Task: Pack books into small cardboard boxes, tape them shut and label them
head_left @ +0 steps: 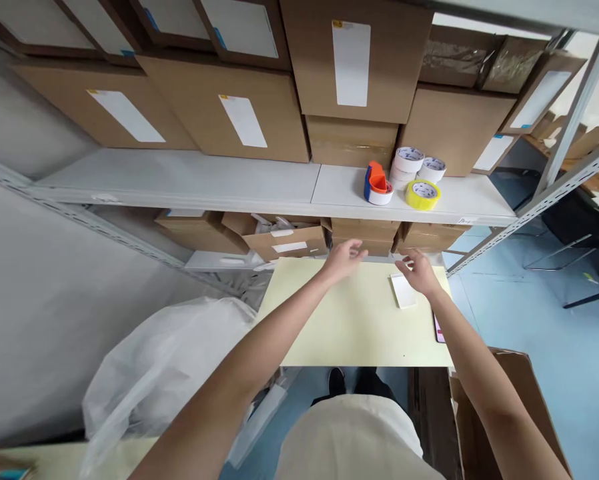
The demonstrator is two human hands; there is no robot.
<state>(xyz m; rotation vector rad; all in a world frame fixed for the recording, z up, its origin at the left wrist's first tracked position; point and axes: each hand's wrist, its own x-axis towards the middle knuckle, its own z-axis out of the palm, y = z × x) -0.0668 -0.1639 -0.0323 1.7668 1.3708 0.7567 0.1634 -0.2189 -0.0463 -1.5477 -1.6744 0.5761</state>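
Note:
Above the far part of a pale yellow tabletop [349,320], my left hand [346,259] hangs with its fingers loosely bent and apart, holding nothing. A short way to its right is my right hand [418,272], also empty, thumb and fingers apart. Close beneath the right hand lies a white rectangular pad or card [403,292] on the tabletop. A phone [438,330] rests at the table's right edge, partly covered by my right forearm.
A grey shelf [259,183] beyond the table bears cardboard boxes [249,120], an orange-and-blue tape dispenser [374,177], white tape rolls [408,162] and a yellow tape roll [423,194]. Left is a translucent plastic bag [174,360]; lower right, an open carton [517,380].

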